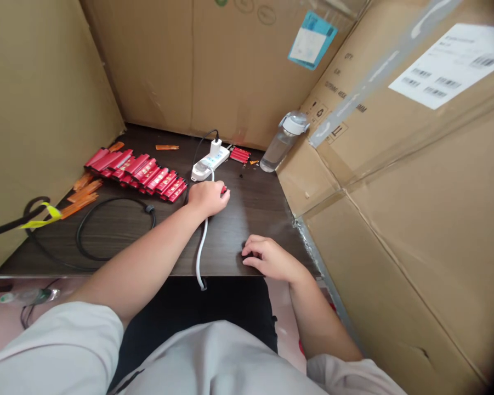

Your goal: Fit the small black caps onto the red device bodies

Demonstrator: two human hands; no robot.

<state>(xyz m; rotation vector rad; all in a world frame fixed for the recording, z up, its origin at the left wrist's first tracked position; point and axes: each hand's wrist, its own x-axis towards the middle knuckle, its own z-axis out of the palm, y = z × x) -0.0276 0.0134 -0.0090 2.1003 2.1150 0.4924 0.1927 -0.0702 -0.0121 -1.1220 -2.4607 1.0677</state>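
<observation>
My left hand is closed round a small red piece; only its end shows between the fingers, the rest is hidden. The hand is over the white cable, just in front of the white power strip. Left of it lies a long pile of red stick-like pieces with black ends, some bearing pale printing. My right hand rests near the table's front edge, its fingers bent, thumb and forefinger apart. The dark patch at its fingertips is too unclear to tell from shadow.
A white charger sits in the strip. Behind it is a small red bundle. A clear bottle leans against the cardboard wall at right. Orange strips and a looped black cable lie at left. Cardboard surrounds the dark table.
</observation>
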